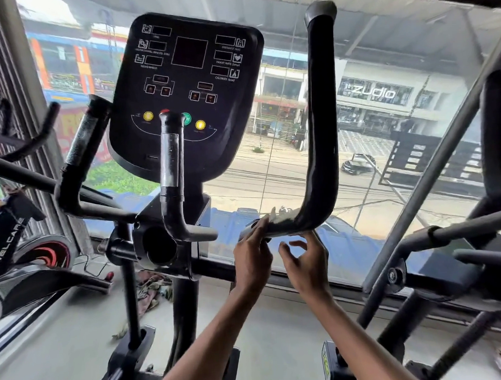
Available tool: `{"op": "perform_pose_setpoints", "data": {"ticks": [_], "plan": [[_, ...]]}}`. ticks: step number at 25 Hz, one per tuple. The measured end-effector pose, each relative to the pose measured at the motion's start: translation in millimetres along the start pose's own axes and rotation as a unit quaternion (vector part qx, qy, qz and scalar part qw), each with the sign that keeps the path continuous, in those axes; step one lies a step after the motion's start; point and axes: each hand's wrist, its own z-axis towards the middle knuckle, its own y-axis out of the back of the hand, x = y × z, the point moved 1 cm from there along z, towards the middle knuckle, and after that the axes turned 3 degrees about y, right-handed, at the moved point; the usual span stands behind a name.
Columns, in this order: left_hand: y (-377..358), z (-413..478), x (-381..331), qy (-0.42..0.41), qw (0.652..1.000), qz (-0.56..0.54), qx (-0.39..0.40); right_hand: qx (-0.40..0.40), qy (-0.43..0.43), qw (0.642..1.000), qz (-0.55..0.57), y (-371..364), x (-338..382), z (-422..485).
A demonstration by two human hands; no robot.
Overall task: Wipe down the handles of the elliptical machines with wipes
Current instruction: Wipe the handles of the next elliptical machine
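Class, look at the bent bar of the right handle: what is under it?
Under the right handle is the open right hand. The left hand presses a wipe onto the bend; the surface beneath it is hidden.

1. There is one view only, from a wide-angle camera worn on the person's head.
2. It faces forward and slightly up at the elliptical's console (184, 88), which sits close and fills the upper centre.
3. The right handle (321, 128) rises near the lens; both forearms enter from the bottom edge, the left hand (253, 259) and right hand (305, 262) at arm's length.
4. Beyond the machine, the view looks out through a large window (387, 168) and down on a street.
5. Straight lines bow at the edges, as wide lenses do.
6. With no second camera, no scene is shared.
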Motion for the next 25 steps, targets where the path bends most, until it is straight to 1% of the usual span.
{"op": "perform_pose_setpoints", "data": {"ticks": [2, 3, 5, 6, 7, 10, 11, 14, 15, 18, 19, 22, 23, 25], "plan": [[1.0, -8.0, -3.4, -0.047, 0.999, -0.007, -0.012, -0.001, 0.008, 1.000, -0.002, -1.5, -1.5, 0.0], [-0.3, -6.2, 3.1, -0.045, 0.999, -0.005, -0.002, -0.004, 0.011, 1.000, -0.004, -1.6, -2.0, 0.2], [-4.7, 3.0, 20.3, 0.016, 0.999, 0.012, 0.027, -0.013, 0.012, 1.000, -0.005, -1.7, -2.9, 1.8], [-4.5, 5.1, 22.8, 0.039, 0.999, 0.022, 0.030, -0.017, 0.012, 1.000, -0.003, -2.1, -3.3, 2.1], [-4.2, 3.9, 20.4, 0.043, 0.999, 0.020, 0.023, -0.020, 0.015, 1.000, 0.000, -2.5, -3.7, 2.0], [-5.4, -9.4, 8.9, -0.009, 1.000, 0.002, 0.001, -0.020, 0.030, 0.999, 0.007, -3.2, -2.6, 1.0], [-5.9, -9.7, 9.7, -0.011, 1.000, 0.008, 0.000, -0.019, 0.029, 0.999, 0.006, -3.5, -2.7, 1.1], [-8.2, 1.5, 16.2, 0.067, 0.996, 0.051, 0.019, -0.018, 0.020, 1.000, 0.002, -3.7, -4.0, 2.1], [-8.5, 2.7, 12.3, 0.071, 0.996, 0.054, 0.017, -0.019, 0.021, 1.000, 0.002, -3.2, -4.6, 2.5], [-7.2, -4.6, 1.1, 0.029, 0.999, 0.022, 0.006, -0.018, 0.022, 1.000, 0.000, -2.5, -3.8, 1.6], [-6.6, -5.1, 1.8, 0.027, 0.999, 0.027, 0.007, -0.016, 0.019, 1.000, -0.002, -2.3, -2.6, 1.3], [-6.5, 3.8, 3.5, 0.075, 0.996, 0.045, 0.022, -0.008, 0.005, 1.000, -0.006, -0.9, 0.1, 2.7], [-5.5, 4.1, 0.0, 0.069, 0.997, 0.033, 0.018, -0.007, 0.004, 1.000, -0.005, 0.1, 1.1, 2.7], [-3.3, -1.8, -8.2, 0.030, 0.999, 0.008, 0.010, -0.004, 0.004, 1.000, -0.004, 2.1, 3.7, 2.7]]}}
